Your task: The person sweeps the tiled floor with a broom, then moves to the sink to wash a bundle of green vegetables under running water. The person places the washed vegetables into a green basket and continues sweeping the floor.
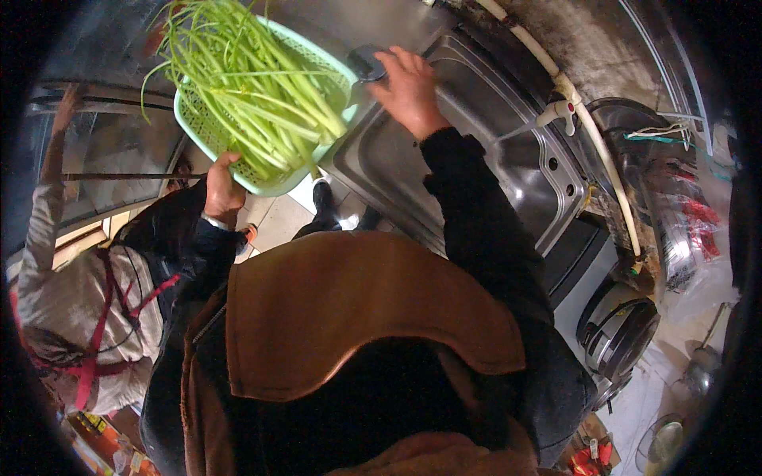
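My left hand (223, 187) grips the near rim of a pale green plastic basket (193, 125), thumb over the edge. A large bunch of long green stalks (268, 95) lies in it, thin tips hanging over the far left side. The basket is held off the floor, left of a stainless steel sink (470, 101). My right hand (411, 89) is over the sink's left end, fingers bent, beside a dark round object (366, 63) near the basket's right rim. Whether the fingers grip that object is not clear.
A white tap (556, 116) runs water into the sink. A pale pipe (607, 152) follows the wall. At left stands another person (89, 309) with an arm raised. A dark round-lidded appliance (622, 339) is at right, below clear plastic bags (690, 232). Floor tiles (268, 211) show below.
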